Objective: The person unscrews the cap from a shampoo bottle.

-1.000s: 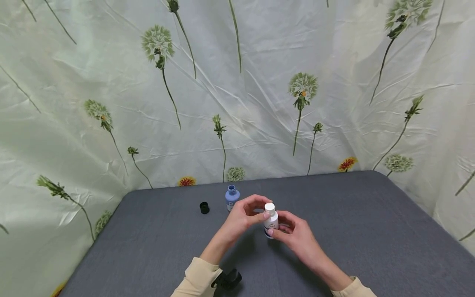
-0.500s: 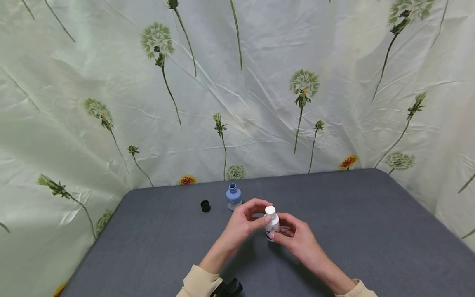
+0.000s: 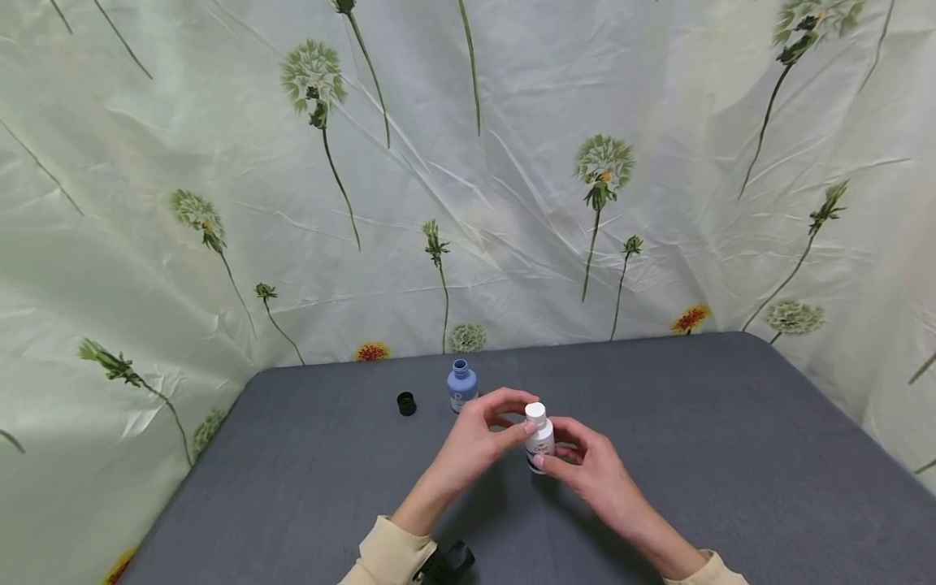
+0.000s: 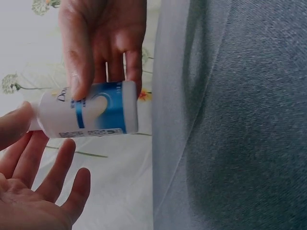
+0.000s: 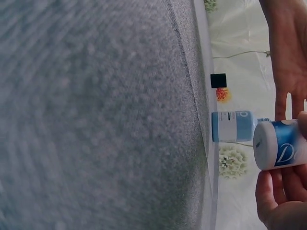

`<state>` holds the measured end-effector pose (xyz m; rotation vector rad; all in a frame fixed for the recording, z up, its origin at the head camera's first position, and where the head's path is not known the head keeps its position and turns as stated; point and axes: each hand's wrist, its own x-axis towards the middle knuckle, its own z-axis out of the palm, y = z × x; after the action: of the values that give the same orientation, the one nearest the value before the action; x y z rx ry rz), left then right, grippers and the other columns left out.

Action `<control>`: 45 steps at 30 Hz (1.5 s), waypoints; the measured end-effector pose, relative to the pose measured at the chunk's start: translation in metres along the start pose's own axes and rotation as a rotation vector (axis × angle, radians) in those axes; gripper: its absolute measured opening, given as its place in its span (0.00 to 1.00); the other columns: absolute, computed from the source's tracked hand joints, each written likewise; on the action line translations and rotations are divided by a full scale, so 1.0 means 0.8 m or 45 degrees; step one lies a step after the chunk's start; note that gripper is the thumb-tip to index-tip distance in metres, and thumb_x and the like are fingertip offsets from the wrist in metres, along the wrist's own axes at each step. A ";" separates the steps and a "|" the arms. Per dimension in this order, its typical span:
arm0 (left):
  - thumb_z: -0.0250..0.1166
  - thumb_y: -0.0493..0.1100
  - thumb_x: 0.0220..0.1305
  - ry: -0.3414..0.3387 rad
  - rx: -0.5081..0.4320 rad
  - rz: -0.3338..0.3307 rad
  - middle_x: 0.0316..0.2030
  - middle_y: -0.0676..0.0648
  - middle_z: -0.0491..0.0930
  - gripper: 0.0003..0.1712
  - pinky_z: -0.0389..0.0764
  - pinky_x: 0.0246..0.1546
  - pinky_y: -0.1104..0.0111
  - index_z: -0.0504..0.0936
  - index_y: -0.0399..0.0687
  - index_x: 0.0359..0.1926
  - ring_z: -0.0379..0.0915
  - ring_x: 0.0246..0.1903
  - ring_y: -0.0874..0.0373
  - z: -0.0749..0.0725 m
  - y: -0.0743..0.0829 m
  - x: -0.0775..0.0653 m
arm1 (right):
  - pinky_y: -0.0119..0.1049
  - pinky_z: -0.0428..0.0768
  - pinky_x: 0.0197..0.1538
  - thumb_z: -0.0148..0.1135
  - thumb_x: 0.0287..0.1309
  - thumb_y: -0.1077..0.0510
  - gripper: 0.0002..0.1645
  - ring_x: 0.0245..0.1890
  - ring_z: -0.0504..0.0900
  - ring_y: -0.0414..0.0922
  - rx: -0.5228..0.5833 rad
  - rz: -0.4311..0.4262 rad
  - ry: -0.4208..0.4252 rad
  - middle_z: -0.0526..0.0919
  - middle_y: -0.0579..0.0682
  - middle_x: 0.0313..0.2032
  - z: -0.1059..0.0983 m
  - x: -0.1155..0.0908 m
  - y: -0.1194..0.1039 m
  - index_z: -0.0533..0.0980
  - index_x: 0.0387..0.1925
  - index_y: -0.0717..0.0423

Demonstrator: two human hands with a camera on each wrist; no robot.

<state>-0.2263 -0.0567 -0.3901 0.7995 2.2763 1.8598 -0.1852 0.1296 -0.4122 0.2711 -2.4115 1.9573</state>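
A small white bottle (image 3: 539, 447) with a blue-banded label is held upright between both hands over the grey table (image 3: 329, 479). My left hand (image 3: 474, 443) pinches it at its white cap (image 3: 535, 411), thumb in front. Around the lower body, my right hand (image 3: 595, 471) grips with thumb and fingers. The left wrist view shows the bottle (image 4: 96, 112) lying across the picture, with the left thumb (image 4: 17, 125) at the cap end and the remaining left fingers spread. In the right wrist view the bottle's base (image 5: 263, 146) is clear of the cloth.
Behind the left hand stands a blue bottle (image 3: 461, 383) with its neck uncovered. A black screw cap (image 3: 405, 404) sits to its left. A flower-printed curtain (image 3: 512, 203) hangs behind the table. A dark strap device (image 3: 446, 562) is on the left wrist.
Both hands keep their hold on the white bottle, which stays in nearly the same place. The view has shifted slightly; the blue bottle and black cap have not moved.
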 end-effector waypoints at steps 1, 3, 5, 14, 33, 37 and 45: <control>0.69 0.44 0.64 -0.004 -0.001 -0.009 0.47 0.54 0.83 0.17 0.74 0.50 0.55 0.82 0.51 0.54 0.76 0.48 0.53 0.000 0.001 0.001 | 0.40 0.76 0.55 0.74 0.54 0.60 0.27 0.49 0.79 0.46 0.004 -0.003 -0.003 0.81 0.52 0.50 0.000 0.000 0.000 0.77 0.55 0.57; 0.69 0.44 0.64 -0.013 -0.004 -0.011 0.49 0.55 0.83 0.18 0.74 0.50 0.55 0.82 0.51 0.55 0.76 0.49 0.51 -0.001 0.001 0.002 | 0.40 0.76 0.55 0.73 0.55 0.60 0.27 0.50 0.79 0.48 0.026 -0.009 -0.017 0.80 0.53 0.51 -0.001 0.001 0.000 0.77 0.56 0.58; 0.68 0.43 0.65 -0.041 -0.014 0.021 0.51 0.54 0.82 0.19 0.75 0.51 0.56 0.82 0.51 0.57 0.76 0.50 0.50 -0.001 0.001 0.003 | 0.40 0.76 0.55 0.72 0.56 0.60 0.27 0.52 0.78 0.49 0.046 -0.015 -0.039 0.79 0.55 0.53 -0.001 0.001 0.000 0.76 0.57 0.58; 0.58 0.34 0.71 -0.238 -0.192 0.106 0.62 0.45 0.75 0.22 0.71 0.58 0.64 0.75 0.43 0.65 0.71 0.61 0.54 0.003 0.001 0.004 | 0.40 0.74 0.58 0.69 0.59 0.62 0.31 0.57 0.77 0.52 0.122 -0.061 -0.161 0.77 0.61 0.57 -0.003 0.000 0.003 0.69 0.61 0.66; 0.69 0.37 0.63 -0.178 -0.103 0.063 0.52 0.49 0.83 0.19 0.70 0.58 0.49 0.83 0.44 0.56 0.75 0.56 0.57 -0.008 -0.003 0.002 | 0.35 0.79 0.51 0.71 0.56 0.62 0.31 0.52 0.81 0.50 0.091 -0.029 -0.161 0.81 0.57 0.54 -0.002 -0.003 0.004 0.71 0.60 0.62; 0.72 0.38 0.59 -0.098 -0.084 0.021 0.48 0.51 0.85 0.19 0.72 0.56 0.50 0.86 0.47 0.52 0.75 0.56 0.57 -0.007 0.000 0.003 | 0.38 0.79 0.51 0.73 0.54 0.63 0.30 0.51 0.82 0.48 0.054 -0.009 -0.088 0.83 0.55 0.52 0.000 -0.002 0.000 0.73 0.58 0.60; 0.73 0.39 0.58 -0.027 -0.059 0.025 0.44 0.50 0.84 0.15 0.74 0.51 0.50 0.85 0.47 0.47 0.76 0.47 0.54 -0.001 -0.001 0.004 | 0.36 0.80 0.49 0.76 0.50 0.60 0.30 0.49 0.83 0.46 0.055 0.026 -0.042 0.84 0.52 0.49 -0.001 -0.003 -0.001 0.76 0.56 0.57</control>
<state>-0.2296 -0.0557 -0.3896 0.8339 2.2120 1.8952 -0.1828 0.1308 -0.4113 0.2837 -2.4032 2.0319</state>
